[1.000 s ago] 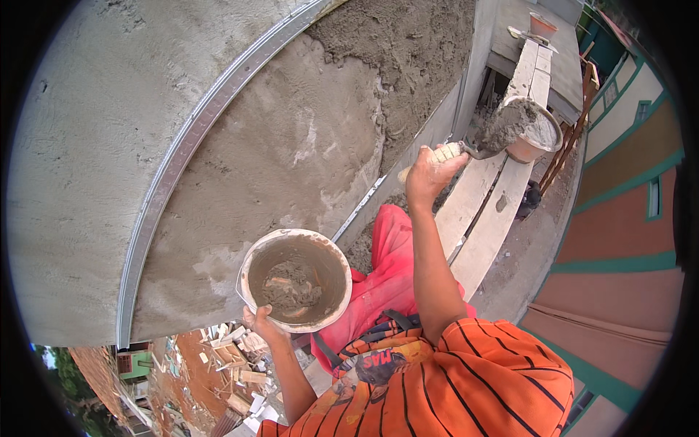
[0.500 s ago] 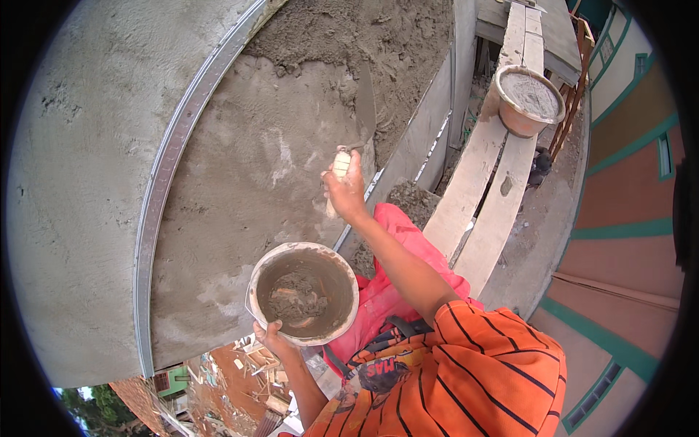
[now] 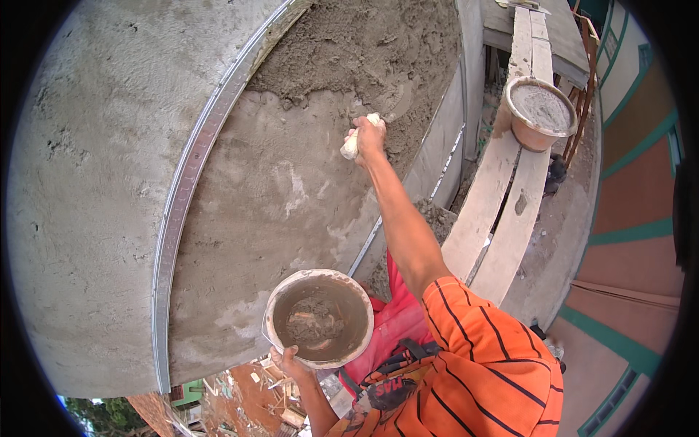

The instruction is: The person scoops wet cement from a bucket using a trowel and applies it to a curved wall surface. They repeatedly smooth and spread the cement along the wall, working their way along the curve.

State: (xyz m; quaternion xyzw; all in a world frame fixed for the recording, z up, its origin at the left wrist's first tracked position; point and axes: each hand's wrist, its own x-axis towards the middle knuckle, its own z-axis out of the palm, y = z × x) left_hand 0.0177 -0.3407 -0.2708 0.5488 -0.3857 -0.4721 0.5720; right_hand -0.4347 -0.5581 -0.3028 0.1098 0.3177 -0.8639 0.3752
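Grey mortar point(image 3: 349, 51), coarse and lumpy, covers the upper part of a wall point(image 3: 240, 211), whose lower area is flatter, with paler smears. The right hand point(image 3: 369, 135) is closed around the pale, rounded handle of a trowel point(image 3: 350, 148), near the wall's right edge and just beside the lower border of the rough coat; the blade is blurred into the grey, and whether it touches cannot be told. A long metal strip point(image 3: 191, 171) with a dimpled face runs down the wall's left part, its edges bowed by the lens. The left hand point(image 3: 291, 362) grips a round bucket point(image 3: 271, 313) at its near left side, thumb beside the rim, the other fingers largely hidden. The bucket's rim is crusted, and clotted mortar lies at its bottom. To the right, two flat planks point(image 3: 477, 226) run side by side with a narrow gap between them. Toward their far end stands a round, brownish tub point(image 3: 530, 137) of smoother grey mix point(image 3: 540, 106), and a dark splat point(image 3: 520, 205) marks the right plank nearer the body.
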